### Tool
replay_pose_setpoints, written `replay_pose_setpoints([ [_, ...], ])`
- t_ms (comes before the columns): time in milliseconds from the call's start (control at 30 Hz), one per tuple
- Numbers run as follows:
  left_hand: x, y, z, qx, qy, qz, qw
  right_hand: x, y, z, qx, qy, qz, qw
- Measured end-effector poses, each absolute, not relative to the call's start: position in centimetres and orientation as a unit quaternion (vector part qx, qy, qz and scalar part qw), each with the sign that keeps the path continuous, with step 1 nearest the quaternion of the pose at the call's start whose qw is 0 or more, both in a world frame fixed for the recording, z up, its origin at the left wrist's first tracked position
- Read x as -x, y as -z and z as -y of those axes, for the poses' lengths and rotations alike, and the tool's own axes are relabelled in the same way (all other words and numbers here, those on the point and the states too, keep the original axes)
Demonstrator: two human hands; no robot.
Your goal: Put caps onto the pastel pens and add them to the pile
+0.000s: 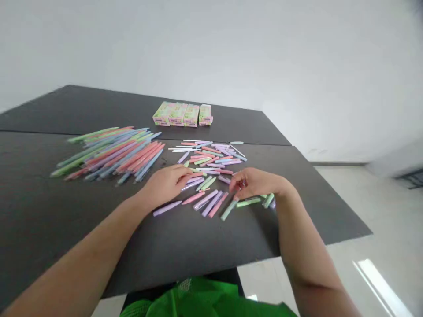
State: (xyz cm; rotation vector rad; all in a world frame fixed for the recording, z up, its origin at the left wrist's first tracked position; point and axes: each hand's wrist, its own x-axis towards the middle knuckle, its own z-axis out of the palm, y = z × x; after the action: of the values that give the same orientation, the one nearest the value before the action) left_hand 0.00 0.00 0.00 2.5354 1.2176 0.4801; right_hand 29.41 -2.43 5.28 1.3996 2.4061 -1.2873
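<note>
Loose pastel pen parts (pixel 203 204) in purple, pink, green and blue lie scattered on the dark table between my hands. My left hand (pixel 167 184) reaches over the left side of the scatter, its fingers curled down and close together at the parts; whatever is between the fingertips is hidden. A purple pen part (pixel 167 208) lies just below that hand. On the right, my right hand (pixel 253 182) is bent down with thumb and fingers closed at the upper end of a green pen barrel (pixel 228 210), which slants toward the table's front edge.
Long pastel pens (pixel 115 152) are heaped at the left. Thin white sticks (pixel 181 149) lie at the scatter's back. Small green-and-pink boxes (pixel 183 114) stand in a row farther back. A seam crosses the dark table (pixel 158 251); a white wall (pixel 211 48) rises behind.
</note>
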Motion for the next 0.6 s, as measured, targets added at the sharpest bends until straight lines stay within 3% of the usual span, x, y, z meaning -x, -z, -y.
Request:
replay_pose_setpoints([
  [300,0.5,0.7,-1.0,-0.838,-0.219,-0.492,0.085,-27.5,-4.3,3.5,-0.452,0.279,-0.843,0.092],
  [600,0.3,0.8,-1.1,-0.832,-0.172,-0.518,0.093,-28.0,-3.9,2.6,-0.484,0.274,-0.831,0.012],
])
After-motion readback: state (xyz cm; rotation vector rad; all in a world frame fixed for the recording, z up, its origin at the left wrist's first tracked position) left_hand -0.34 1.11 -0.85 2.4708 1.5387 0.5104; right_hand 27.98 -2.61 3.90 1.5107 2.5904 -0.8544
